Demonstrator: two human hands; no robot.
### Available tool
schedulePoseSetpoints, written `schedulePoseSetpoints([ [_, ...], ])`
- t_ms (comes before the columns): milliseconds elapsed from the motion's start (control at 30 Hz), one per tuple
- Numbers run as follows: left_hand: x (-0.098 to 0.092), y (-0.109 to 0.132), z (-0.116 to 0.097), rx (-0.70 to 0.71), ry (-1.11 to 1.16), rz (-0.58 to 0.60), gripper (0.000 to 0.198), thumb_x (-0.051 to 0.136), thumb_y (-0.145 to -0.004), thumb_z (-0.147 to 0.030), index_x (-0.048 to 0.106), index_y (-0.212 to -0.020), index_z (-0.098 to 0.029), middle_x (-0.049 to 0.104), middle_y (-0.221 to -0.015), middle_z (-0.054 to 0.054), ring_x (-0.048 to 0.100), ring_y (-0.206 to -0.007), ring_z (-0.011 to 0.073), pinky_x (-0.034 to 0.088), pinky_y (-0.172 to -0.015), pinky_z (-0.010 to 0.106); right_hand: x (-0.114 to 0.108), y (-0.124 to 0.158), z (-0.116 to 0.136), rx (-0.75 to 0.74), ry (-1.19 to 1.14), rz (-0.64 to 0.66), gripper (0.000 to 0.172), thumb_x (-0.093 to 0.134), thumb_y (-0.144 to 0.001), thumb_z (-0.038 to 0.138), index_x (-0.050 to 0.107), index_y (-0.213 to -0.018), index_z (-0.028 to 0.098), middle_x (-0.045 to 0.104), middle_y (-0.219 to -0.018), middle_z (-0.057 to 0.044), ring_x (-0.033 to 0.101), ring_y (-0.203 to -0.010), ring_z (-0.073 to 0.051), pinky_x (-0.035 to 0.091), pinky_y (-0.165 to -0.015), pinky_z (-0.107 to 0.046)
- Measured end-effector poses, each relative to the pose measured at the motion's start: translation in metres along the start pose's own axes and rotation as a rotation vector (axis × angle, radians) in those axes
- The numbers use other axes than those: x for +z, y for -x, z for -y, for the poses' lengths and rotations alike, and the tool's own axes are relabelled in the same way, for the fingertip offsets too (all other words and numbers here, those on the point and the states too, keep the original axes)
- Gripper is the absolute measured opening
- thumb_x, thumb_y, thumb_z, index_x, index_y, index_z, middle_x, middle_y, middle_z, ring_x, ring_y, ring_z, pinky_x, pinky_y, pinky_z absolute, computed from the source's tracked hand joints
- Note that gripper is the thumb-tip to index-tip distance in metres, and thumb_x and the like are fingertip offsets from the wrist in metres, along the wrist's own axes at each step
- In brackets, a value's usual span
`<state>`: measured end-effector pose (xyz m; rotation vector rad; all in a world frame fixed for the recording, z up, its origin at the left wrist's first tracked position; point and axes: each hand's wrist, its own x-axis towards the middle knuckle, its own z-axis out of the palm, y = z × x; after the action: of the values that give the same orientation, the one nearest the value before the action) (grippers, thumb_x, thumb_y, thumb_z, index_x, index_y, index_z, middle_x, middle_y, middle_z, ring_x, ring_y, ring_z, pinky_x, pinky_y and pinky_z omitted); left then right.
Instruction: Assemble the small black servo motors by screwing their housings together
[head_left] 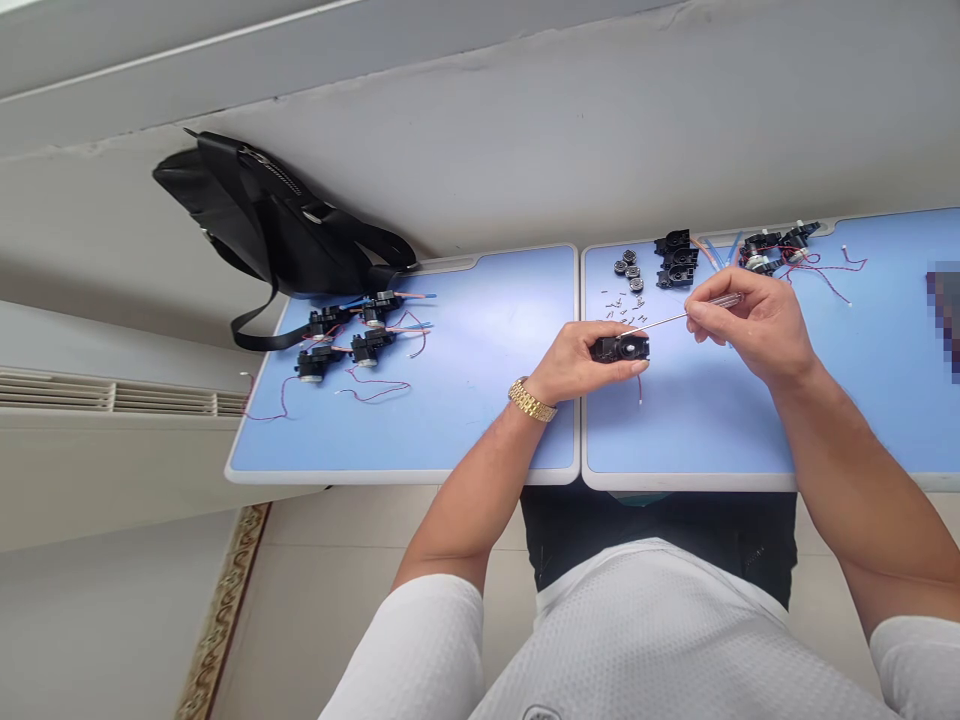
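My left hand (577, 362) grips a small black plastic housing (628, 347) with a round part in its middle, between thumb and fingers. A short dark red wire (640, 390) with a pale tip hangs below it. In my right hand (754, 322) is a screwdriver (720, 302) with a clear handle, pinched by the fingers. Its thin shaft slants down left, and the tip meets the housing's upper edge near my left fingers. Just beyond lie several small screws (624, 306) and several round metal-and-black parts (630, 268).
Black housings (677, 260) and wired assemblies (776, 248) stand at the back of the right table (712, 440). More wired assemblies (352, 335) lie on the left table (420, 440). A black bag (277, 220) leans on the wall. A blurred dark object (945, 310) sits at far right.
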<state>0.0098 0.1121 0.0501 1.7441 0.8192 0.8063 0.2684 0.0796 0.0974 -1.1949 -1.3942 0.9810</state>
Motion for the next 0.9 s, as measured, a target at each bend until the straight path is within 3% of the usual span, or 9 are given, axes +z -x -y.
schedulePoseSetpoints([
  [467,0.0001,-0.0002,0.0019,0.001,-0.048,-0.019,0.039,0.098,-0.084,-0.048,0.092,-0.108,-0.018,0.089,-0.103,0.01,0.08,-0.089,0.0196,0.065,-0.082,0.031,-0.002,0.0034,0.0037,-0.078,0.031,-0.034,0.01,0.085,-0.083,0.028,0.078,-0.076,0.03,0.069,-0.066,0.001,0.06,-0.057,-0.017,0.056,-0.056,-0.038],
  [900,0.0015,-0.0003,0.0024,-0.001,-0.061,-0.007,0.038,0.098,-0.084,-0.047,0.092,-0.106,-0.017,0.089,-0.098,0.01,0.08,-0.084,0.0194,0.065,-0.077,0.031,-0.0007,0.0047,0.0045,-0.099,0.114,-0.028,0.012,0.087,-0.083,0.029,0.079,-0.075,0.03,0.073,-0.072,0.0,0.064,-0.064,-0.018,0.061,-0.062,-0.038],
])
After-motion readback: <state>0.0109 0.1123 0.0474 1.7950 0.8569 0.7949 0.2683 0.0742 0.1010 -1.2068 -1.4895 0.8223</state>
